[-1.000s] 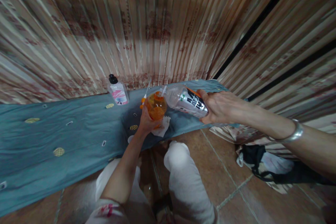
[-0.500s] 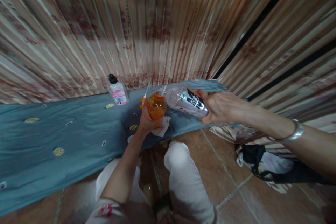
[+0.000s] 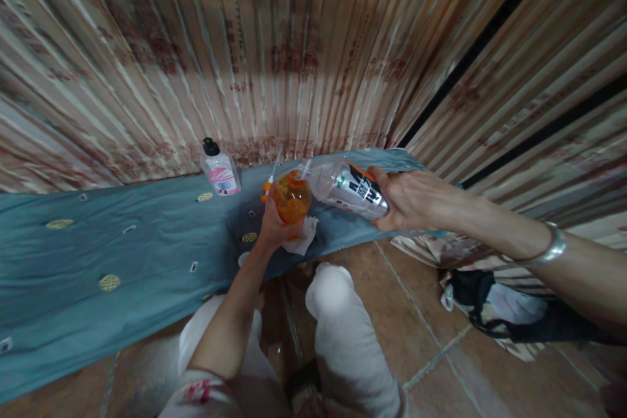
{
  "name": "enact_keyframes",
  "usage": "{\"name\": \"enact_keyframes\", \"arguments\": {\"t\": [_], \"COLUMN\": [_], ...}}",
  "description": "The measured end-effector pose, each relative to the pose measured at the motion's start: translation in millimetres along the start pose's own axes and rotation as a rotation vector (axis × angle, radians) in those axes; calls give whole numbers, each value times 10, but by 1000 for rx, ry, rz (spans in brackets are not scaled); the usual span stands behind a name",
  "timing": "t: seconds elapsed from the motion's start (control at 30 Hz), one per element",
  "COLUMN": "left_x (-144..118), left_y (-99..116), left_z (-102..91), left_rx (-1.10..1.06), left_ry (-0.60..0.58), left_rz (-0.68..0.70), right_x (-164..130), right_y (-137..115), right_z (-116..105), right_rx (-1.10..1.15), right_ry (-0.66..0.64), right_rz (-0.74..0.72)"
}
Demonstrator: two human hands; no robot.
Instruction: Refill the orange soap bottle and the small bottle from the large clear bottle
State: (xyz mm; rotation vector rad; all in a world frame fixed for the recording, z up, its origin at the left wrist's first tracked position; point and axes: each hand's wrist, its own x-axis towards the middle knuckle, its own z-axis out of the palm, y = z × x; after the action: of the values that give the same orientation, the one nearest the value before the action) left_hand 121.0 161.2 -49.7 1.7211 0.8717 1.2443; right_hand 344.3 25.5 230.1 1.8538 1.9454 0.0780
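My left hand is closed around an orange see-through bottle with liquid inside. In my right hand is a clear plastic bottle with a silver, black and orange label, tilted almost flat. Its mouth meets the orange bottle's opening, or hangs right over it; I cannot tell which. An orange and white spray head with a thin tube lies just behind my left hand. A white tissue rests under the orange bottle's near side.
A clear pump bottle with a black top and pink label stands at the back of the blue cloth-covered bench. Pleated curtains hang behind it. A black and white bag or cloth lies on the tiled floor at right.
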Motion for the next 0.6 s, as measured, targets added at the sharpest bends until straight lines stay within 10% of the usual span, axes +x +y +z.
{"name": "enact_keyframes", "arguments": {"t": [0.6], "left_x": [-9], "left_y": [-11], "left_z": [-5], "left_rx": [17], "left_ry": [-1], "left_rz": [-23], "right_x": [-44], "right_y": [-38], "right_z": [-64], "right_rx": [10], "right_ry": [-42], "right_rz": [2]}}
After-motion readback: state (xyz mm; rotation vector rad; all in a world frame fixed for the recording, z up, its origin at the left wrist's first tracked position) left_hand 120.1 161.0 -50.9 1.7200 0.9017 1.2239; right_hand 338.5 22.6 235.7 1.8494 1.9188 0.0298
